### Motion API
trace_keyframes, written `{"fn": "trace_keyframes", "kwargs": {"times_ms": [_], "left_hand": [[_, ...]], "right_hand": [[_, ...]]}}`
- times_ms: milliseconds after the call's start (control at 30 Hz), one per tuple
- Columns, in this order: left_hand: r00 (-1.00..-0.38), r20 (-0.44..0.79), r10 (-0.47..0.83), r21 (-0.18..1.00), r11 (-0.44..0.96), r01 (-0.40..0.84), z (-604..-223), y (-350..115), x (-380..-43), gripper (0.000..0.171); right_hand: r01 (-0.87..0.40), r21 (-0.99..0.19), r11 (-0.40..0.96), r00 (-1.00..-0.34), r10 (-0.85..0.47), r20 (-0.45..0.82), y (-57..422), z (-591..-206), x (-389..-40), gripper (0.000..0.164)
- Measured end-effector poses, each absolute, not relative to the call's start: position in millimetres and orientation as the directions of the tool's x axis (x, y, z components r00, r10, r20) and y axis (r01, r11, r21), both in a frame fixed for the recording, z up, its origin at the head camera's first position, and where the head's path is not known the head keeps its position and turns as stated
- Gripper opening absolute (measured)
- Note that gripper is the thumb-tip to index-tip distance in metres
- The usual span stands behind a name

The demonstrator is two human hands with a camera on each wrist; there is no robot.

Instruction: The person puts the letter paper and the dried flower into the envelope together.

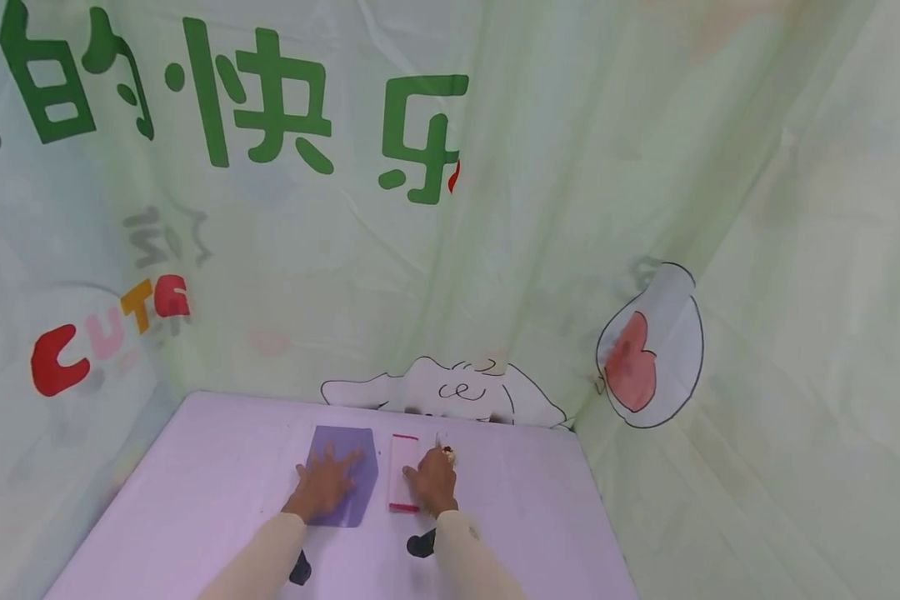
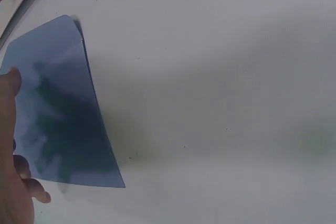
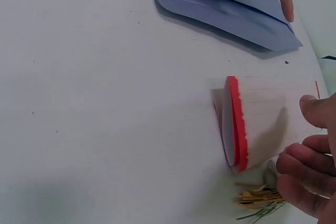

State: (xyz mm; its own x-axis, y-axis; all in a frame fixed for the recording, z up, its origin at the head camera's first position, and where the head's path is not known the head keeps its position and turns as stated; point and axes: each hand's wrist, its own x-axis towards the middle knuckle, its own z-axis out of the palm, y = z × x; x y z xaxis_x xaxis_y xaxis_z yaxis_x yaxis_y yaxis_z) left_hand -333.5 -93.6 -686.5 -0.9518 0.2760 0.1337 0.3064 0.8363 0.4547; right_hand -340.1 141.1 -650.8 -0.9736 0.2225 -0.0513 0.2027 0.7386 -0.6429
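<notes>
Head view: the left hand [image 1: 328, 485] is spread, fingers apart, over a blue-violet envelope [image 1: 356, 504] directly beneath it on the table [image 1: 532, 517]; the spread presumably keeps the envelope flat. The right hand [image 1: 437, 483] is bent over the right side of a red-edged paper [image 1: 401, 450]. The paper lies between the hands, probably for easy reach by either.

Left wrist view: only part of the left hand shows, digits separated; the envelope extends out from under it. Pressure is not determinable.

Right wrist view: the paper is folded over, its open red end pointing away from the right hand. The thumb lies at its face, the fingers curl near its edge; whether they pinch it, I cannot tell. A straw bundle [image 3: 257, 198] lies just beside those fingers, on the side away from the left hand.
</notes>
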Motion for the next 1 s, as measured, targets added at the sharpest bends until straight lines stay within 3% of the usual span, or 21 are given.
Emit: {"fn": "trace_keyframes", "kwargs": {"times_ms": [567, 867, 1000], "left_hand": [[-0.975, 0.091, 0.204, 0.409, 0.885, 0.224, -693.9, -92.8, -321.8, 0.048], [-0.972, 0.09, 0.215, 0.428, 0.873, 0.233, -694.9, -92.6, -323.6, 0.049], [-0.972, 0.087, 0.218, 0.435, 0.869, 0.234, -695.8, -93.7, -324.0, 0.049]], "right_hand": [[0.24, -0.543, 0.805, -0.936, 0.34, 0.09, 126.7, -679.0, -342.5, 0.043], [0.257, -0.58, 0.773, -0.915, 0.387, 0.11, 123.1, -692.7, -345.7, 0.039], [0.272, -0.614, 0.741, -0.91, 0.406, 0.087, 123.2, -694.8, -345.3, 0.028]]}}
